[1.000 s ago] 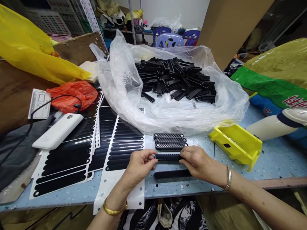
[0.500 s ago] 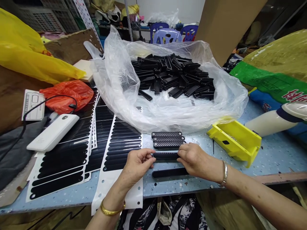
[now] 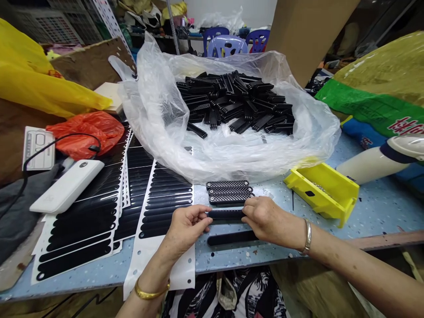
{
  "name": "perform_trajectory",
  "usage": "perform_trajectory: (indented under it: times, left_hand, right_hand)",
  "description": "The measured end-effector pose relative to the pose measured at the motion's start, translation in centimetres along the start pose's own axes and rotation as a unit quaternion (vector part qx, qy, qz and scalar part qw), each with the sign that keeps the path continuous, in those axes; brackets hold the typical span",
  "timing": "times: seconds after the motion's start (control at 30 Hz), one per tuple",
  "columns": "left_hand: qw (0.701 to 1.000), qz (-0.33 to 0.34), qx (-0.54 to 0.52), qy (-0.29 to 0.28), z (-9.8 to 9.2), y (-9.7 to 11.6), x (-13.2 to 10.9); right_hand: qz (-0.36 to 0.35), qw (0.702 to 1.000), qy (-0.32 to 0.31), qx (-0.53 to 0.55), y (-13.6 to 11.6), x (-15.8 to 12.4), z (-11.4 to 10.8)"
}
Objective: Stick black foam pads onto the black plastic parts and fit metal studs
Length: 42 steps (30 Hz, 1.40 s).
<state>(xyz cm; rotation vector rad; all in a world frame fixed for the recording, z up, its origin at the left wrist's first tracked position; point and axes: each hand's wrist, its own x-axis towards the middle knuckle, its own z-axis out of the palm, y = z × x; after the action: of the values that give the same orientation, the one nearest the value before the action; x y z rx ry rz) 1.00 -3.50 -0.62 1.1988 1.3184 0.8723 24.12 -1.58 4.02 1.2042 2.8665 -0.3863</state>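
Note:
A narrow black strip-like piece (image 3: 225, 215) spans the gap between my hands, just above the table. Its left end is pinched by the thumb and fingers of my left hand (image 3: 189, 223). My right hand (image 3: 269, 221) grips the other end, and its curled fingers hide that tip. Below it a flat black strip with rounded ends (image 3: 230, 238) lies on the table, partly covered by my right hand. Just beyond sit several black pieces with a crosshatched face (image 3: 229, 192), lined up side by side.
A clear plastic bag (image 3: 205, 163) holds a heap of black pieces (image 3: 232, 101). Sheets of black stickers (image 3: 168, 194) lie left, under a white power bank (image 3: 68, 185). At right stand a yellow bin (image 3: 334, 205) with small metal bits and a white cylindrical object (image 3: 367, 165).
The whole view has shifted slightly, with things sitting a little further left. Both hands keep the same grip on the black piece.

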Motion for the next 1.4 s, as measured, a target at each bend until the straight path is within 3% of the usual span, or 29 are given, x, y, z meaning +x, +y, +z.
perform_trajectory:
  times: [0.87, 1.4]
  left_hand:
    - [0.996, -0.069, -0.053, 0.005, 0.0, 0.8, 0.3]
    - [0.997, -0.069, -0.041, 0.002, 0.1, 0.9, 0.2]
  right_hand:
    - [0.030, 0.996, 0.014, 0.087, 0.6, -0.1, 0.1]
    - [0.038, 0.985, 0.033, 0.163, 1.2, -0.6, 0.7]
